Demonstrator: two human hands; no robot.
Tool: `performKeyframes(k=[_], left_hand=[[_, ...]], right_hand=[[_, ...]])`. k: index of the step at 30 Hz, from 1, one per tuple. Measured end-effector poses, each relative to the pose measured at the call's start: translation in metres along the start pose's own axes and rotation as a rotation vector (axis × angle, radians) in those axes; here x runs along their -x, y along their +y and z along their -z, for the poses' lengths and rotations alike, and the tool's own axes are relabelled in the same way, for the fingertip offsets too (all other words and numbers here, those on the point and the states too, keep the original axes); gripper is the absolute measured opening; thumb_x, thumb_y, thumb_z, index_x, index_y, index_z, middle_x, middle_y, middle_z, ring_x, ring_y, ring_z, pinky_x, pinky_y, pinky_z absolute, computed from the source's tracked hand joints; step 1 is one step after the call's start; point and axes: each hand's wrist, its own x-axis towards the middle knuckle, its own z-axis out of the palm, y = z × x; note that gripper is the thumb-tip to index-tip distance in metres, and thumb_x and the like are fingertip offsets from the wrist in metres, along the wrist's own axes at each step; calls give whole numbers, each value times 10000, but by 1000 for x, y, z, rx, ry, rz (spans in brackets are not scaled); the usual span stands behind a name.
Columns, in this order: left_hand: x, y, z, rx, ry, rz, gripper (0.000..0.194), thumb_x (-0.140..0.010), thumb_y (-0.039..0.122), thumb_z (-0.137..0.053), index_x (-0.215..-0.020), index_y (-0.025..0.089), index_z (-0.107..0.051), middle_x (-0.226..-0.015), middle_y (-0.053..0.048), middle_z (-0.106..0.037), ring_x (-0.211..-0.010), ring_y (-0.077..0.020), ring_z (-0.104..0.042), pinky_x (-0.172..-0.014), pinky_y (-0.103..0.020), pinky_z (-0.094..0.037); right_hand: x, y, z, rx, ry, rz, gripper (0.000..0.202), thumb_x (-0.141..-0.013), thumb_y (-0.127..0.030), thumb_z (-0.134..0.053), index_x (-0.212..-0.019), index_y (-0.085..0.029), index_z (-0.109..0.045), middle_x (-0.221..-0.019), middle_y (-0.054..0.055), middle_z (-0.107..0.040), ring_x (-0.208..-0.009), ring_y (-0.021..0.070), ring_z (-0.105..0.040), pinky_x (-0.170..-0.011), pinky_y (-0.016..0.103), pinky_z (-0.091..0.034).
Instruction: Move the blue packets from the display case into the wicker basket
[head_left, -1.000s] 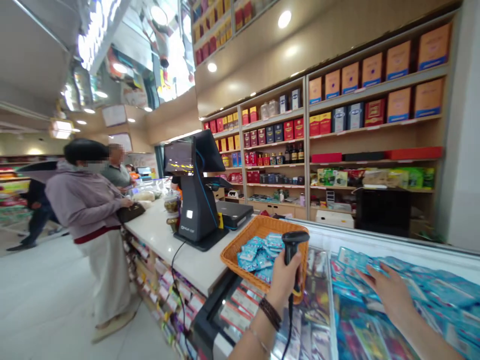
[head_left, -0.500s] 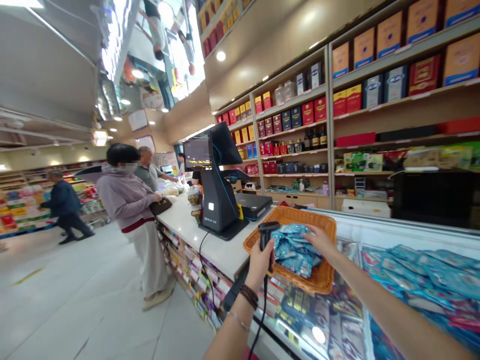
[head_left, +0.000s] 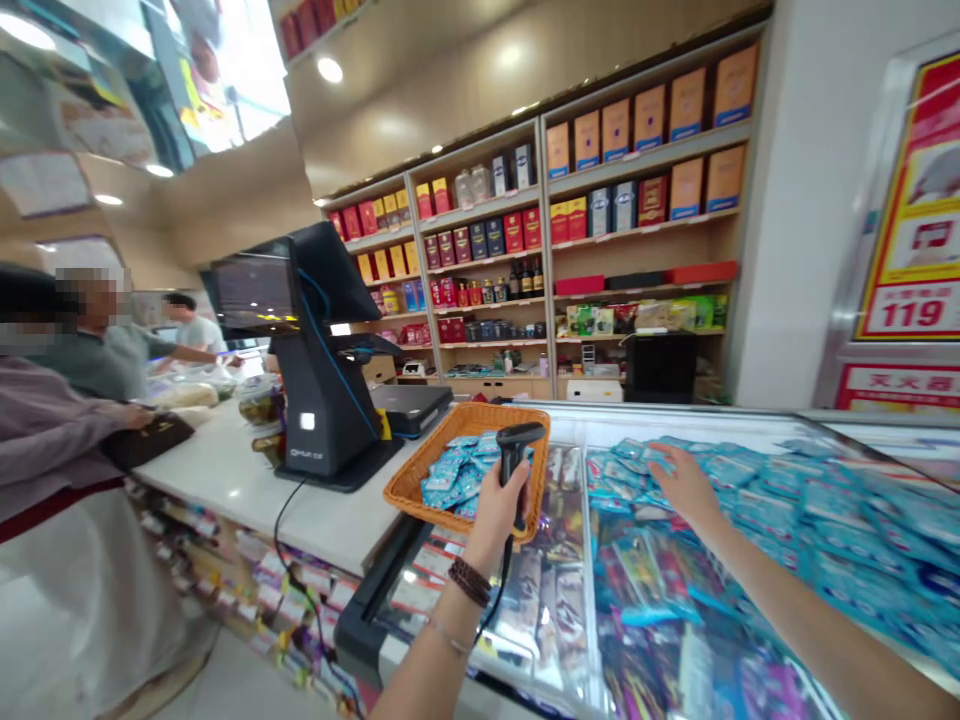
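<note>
A black handheld scanner (head_left: 517,450) with a cable is gripped in my left hand (head_left: 495,505), held over the right part of an orange wicker basket (head_left: 541,425). Several small blue packets (head_left: 450,478) lie inside the basket. My right hand (head_left: 682,480) reaches onto a spread of blue packets (head_left: 780,500) in the glass-topped case, right of the basket. Its fingers touch or hover at the packets' left part; whether they pinch one is too small to tell.
Left of the basket, a black register screen (head_left: 322,350) stands on a white counter (head_left: 240,500). Two people stand at the far left, one holding a dark bag (head_left: 157,435); another person is farther back. Boxed goods fill shelves (head_left: 547,250) behind.
The view has turned right. My right hand has left the basket and moved right to the packets in the case. The scanner stays in my left hand.
</note>
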Motion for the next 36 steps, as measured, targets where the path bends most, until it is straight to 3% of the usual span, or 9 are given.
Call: performKeyframes(k=[3,6,12,16,20,24,29,32,36], left_hand=[[1,-9,-36,17,-84,14,760,-811,891,-1066,-836,276,-621,-620,66,-613,-473,-105,-528,-480,-242,-379],[1,-22,-69,28,-130,39,759,-819,878,-1077,-844,278,-613,-619,71,-610,-472,-103,-525,-482,-235,-378],[-1,-59,-118,52,-181,128,754,-803,863,-1080,-840,285,-597,-584,83,-576,-440,-93,-468,-469,-239,-333],[1,-88,-122,-4,-214,146,727,-844,862,-1053,-869,282,-617,-579,81,-572,-449,-109,-477,-483,-250,-322],[2,-110,-116,-28,-229,164,801,-812,982,-1003,-859,286,-609,-585,79,-560,-435,-110,-474,-474,-264,-325],[4,-116,-117,-4,-230,149,874,-755,1074,-971,-845,299,-578,-587,78,-559,-440,-109,-470,-470,-266,-319],[15,-113,-124,-13,-255,157,802,-808,998,-996,-934,296,-628,-573,95,-561,-448,-119,-460,-480,-274,-334],[21,-110,-125,-28,-289,147,747,-845,931,-1011,-999,284,-670,-597,88,-589,-466,-130,-485,-497,-279,-357],[23,-108,-124,-54,-268,117,711,-905,921,-968,-1007,281,-676,-581,93,-558,-471,-134,-473,-508,-275,-363]], right_hand=[[-3,27,47,83,95,-21,223,-872,-387,-784,-1064,-285,-830,-1241,190,-930,-1427,486,-836,-1364,715,-596],[-1,47,76,184,133,-34,212,-872,-431,-806,-1045,-314,-839,-1196,171,-954,-1374,483,-864,-1335,690,-634],[1,63,74,454,52,-102,331,-954,-559,-811,-1076,-272,-923,-1199,222,-962,-1270,482,-908,-1151,641,-717],[3,65,55,595,78,-106,438,-987,-695,-813,-1085,-302,-978,-1391,228,-946,-1366,485,-872,-1214,702,-662],[2,64,44,580,71,-125,477,-910,-748,-911,-983,-281,-972,-1515,258,-905,-1497,547,-800,-1288,754,-582],[-1,69,45,378,141,-191,360,-853,-647,-917,-917,-293,-910,-1170,218,-963,-1354,543,-860,-1249,727,-616],[5,73,52,-66,316,-203,424,-762,-749,-815,-877,-341,-795,-914,152,-939,-1089,487,-919,-1075,639,-724],[11,63,51,-162,302,-183,418,-710,-745,-852,-821,-350,-768,-842,132,-925,-971,459,-930,-1008,611,-753],[21,43,40,-180,210,-154,366,-757,-688,-899,-827,-337,-823,-816,107,-923,-926,424,-936,-965,579,-778]])
